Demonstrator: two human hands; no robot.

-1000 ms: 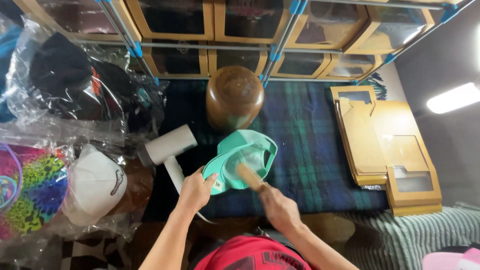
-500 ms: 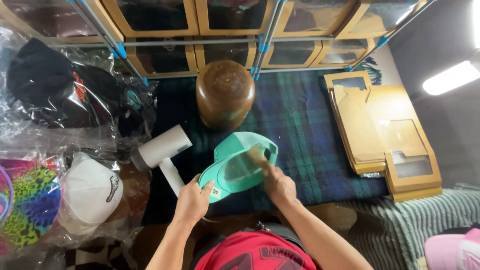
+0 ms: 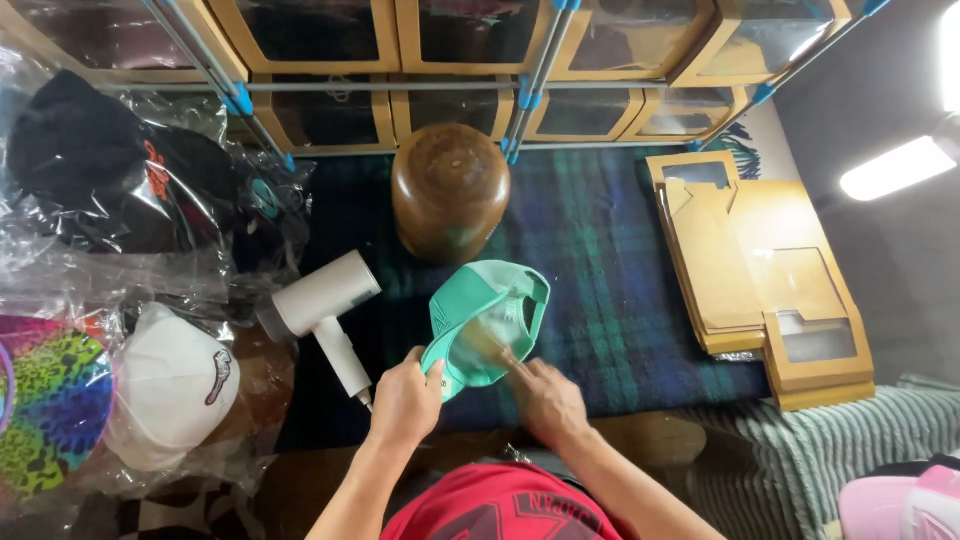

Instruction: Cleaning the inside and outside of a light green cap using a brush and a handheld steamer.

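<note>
My left hand grips the brim edge of a mint green cap, holding it upside down above a dark plaid blanket. My right hand is closed on a small wooden brush, which is blurred with motion and sits inside the cap's crown. Both hands are close together at the cap's near side. Just beyond the cap stands a rounded brown wooden hat form.
A white handheld dryer-shaped device lies left of the cap. Further left are caps in clear plastic bags: a white one, black ones and a multicoloured one. Flattened tan window boxes lie at right. Stacked tan display boxes line the back.
The view has moved closer. My right hand has brought the brush from the cap's rim into its crown, and the cap has turned more upright in my left hand.
</note>
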